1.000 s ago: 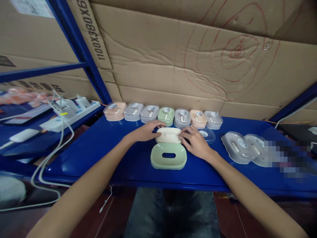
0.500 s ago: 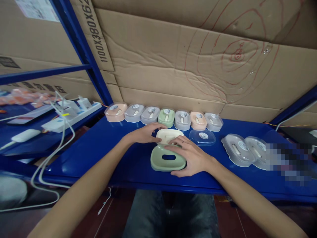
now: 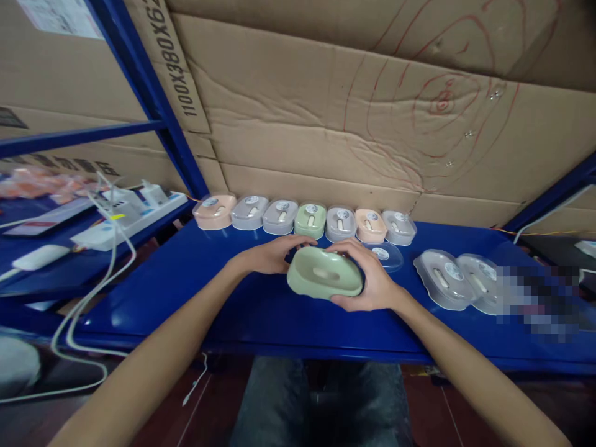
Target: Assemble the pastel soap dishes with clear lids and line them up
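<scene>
Green soap dish [image 3: 325, 279], lifted just above the blue shelf [image 3: 195, 292], is gripped by the right hand [image 3: 372, 279] while the left hand [image 3: 270, 256] steadies its far edge; a slip could knock the clear lid [image 3: 382, 254] behind.

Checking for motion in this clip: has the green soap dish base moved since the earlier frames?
Yes. The green dish base, in the right hand, has lifted off the blue shelf and gone back toward the row of boxes.

Both forearms are extended forward; the left hand [image 3: 270, 256] and right hand [image 3: 372, 282] are curled inward, fingers closed in a grasp.
</scene>
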Available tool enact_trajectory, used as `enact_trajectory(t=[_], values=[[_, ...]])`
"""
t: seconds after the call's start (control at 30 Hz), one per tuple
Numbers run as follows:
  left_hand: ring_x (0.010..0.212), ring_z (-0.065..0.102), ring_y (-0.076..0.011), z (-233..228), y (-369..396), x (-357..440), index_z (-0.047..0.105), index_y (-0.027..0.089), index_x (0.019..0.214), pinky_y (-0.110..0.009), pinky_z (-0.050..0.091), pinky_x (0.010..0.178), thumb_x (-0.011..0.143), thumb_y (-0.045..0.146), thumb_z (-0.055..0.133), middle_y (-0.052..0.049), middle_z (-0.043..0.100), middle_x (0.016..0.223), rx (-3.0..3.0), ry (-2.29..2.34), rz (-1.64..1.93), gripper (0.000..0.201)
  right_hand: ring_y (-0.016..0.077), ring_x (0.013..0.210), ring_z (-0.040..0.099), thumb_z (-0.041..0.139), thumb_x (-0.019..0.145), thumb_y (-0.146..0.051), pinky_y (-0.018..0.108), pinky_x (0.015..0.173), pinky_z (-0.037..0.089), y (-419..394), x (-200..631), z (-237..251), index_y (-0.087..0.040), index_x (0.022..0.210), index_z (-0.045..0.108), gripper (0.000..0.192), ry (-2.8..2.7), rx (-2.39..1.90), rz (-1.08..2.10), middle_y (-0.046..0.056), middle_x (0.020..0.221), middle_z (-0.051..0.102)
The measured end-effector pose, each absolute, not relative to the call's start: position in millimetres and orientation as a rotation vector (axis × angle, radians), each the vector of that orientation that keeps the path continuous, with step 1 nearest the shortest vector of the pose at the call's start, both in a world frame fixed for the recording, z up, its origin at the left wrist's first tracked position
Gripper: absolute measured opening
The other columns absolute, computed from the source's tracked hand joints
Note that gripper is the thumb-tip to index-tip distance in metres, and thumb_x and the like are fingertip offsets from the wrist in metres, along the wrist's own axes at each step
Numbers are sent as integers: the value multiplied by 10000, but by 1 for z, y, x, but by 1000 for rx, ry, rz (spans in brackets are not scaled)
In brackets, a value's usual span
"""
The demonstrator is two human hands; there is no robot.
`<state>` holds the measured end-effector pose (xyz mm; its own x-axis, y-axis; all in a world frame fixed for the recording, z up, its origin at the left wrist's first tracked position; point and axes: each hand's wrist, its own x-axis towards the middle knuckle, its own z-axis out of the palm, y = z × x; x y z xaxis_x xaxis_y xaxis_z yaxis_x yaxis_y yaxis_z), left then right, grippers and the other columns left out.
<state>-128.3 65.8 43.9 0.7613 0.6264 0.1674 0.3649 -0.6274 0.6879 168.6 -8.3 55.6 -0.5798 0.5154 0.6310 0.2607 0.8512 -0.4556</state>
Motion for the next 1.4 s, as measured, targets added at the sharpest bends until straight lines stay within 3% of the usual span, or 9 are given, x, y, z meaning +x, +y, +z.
enact_trajectory(t=[0.1,0.17,0.27,0.4,0.57,0.83,1.1,1.3,1.4], values=[[1418,606,-383,49,62,-127,611,238,1514,-471,507,1161,817,373,898,-82,680,1499,2253,668,510,766,349,1196,676,939,740,-477,563,1073,530,-3,172,52,-292,1381,609,745,-2185,-621,302,106,1303,699],[1325,655,-344,50,63,-128,578,237,1542,-456,555,1084,890,398,847,-101,697,1461,2223,677,488,724,357,1234,658,935,749,-478,578,1098,520,1,174,49,-302,1389,609,739,-2203,-671,264,105,1318,687],[1194,689,-271,47,70,-132,562,262,1541,-412,582,983,990,386,728,-109,706,1421,2159,741,545,588,365,1300,628,911,790,-483,606,1156,484,5,177,43,-314,1420,600,723,-2260,-728,257,108,1366,666],[1140,700,-245,38,80,-131,642,230,1407,-397,572,938,1045,387,607,-112,724,1368,2037,839,642,395,363,1337,604,887,828,-462,627,1196,450,8,179,38,-315,1428,605,679,-2319,-762,290,114,1409,639],[1347,644,-300,44,70,-120,671,249,1399,-437,528,1083,1098,594,526,-95,698,1482,2040,891,632,480,370,1385,554,877,856,-467,601,1189,477,9,176,34,-292,1432,635,649,-2354,-793,337,131,1431,616],[1392,622,-373,56,49,-111,646,295,1490,-493,505,1151,763,627,938,-92,679,1517,2249,830,527,851,368,1419,527,846,925,-494,617,1232,451,10,173,32,-287,1399,719,533,-2452,-782,286,125,1523,604],[1407,595,-390,51,46,-109,695,299,1446,-526,482,1189,718,650,959,-97,679,1468,2344,863,497,850,351,1453,532,827,950,-463,608,1230,452,10,171,31,-269,1345,755,446,-2520,-791,283,139,1520,626],[1476,556,-416,53,45,-110,668,317,1502,-559,450,1243,686,656,973,-94,655,1525,2318,931,455,934,354,1419,581,834,927,-572,593,1223,473,11,182,43,-267,1489,652,664,-2465,-823,308,141,1508,643],[1491,545,-420,55,44,-110,655,327,1510,-558,443,1252,703,683,952,-88,634,1559,2320,955,431,931,345,1370,632,797,959,-575,587,1208,490,18,205,59,-278,1420,685,560,-2374,-912,262,119,1425,697]])
